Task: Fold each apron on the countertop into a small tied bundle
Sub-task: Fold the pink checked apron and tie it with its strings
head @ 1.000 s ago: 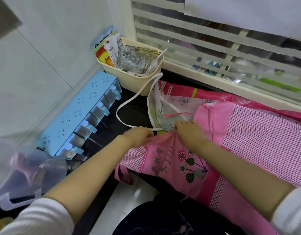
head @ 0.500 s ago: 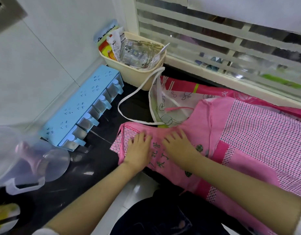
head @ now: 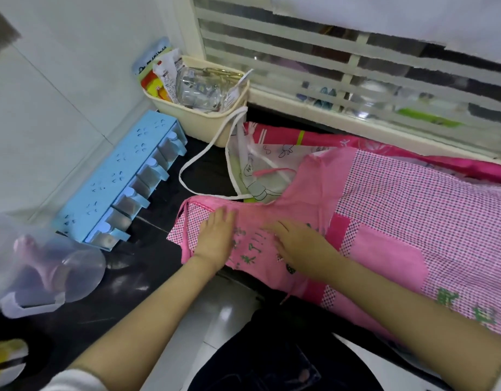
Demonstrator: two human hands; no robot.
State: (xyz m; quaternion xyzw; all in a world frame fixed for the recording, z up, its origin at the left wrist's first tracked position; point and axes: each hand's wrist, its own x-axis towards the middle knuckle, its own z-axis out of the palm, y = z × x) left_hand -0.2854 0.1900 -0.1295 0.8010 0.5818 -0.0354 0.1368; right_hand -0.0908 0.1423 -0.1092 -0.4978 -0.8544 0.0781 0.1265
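- Up on the black countertop (head: 147,266), the pink apron (head: 385,221) lies spread out from the middle toward the right, and its near edge hangs a bit over the counter's front lip.
- Left hand (head: 215,238) is flat on the apron's left end, fingers straight and close together. It's pressing the cloth, not gripping anything.
- Right hand (head: 297,244) sits just beside it on the same patch, over the green embroidery. Palm down, fingers stretched out, nothing pinched.
- The apron's left end looks folded over, with a checked corner poking out past the left hand onto the dark counter.
- Behind the hands there's a white cartoon-print apron (head: 266,165), partly tucked under the pink one. Its white strap (head: 198,162) loops across the bare counter and up against the beige basket (head: 187,114).
- A magenta apron (head: 385,145) peeks out along the back, right up against the window sill (head: 356,119).
- On the left, a blue spice rack (head: 116,182) sits along the wall, with a strip of bare black counter between it and the pink cloth.
- A clear plastic jug (head: 46,266) is at the near left, well apart from the apron.
- That open counter runs from the jug toward the hands, and the strap loop crosses its far end.
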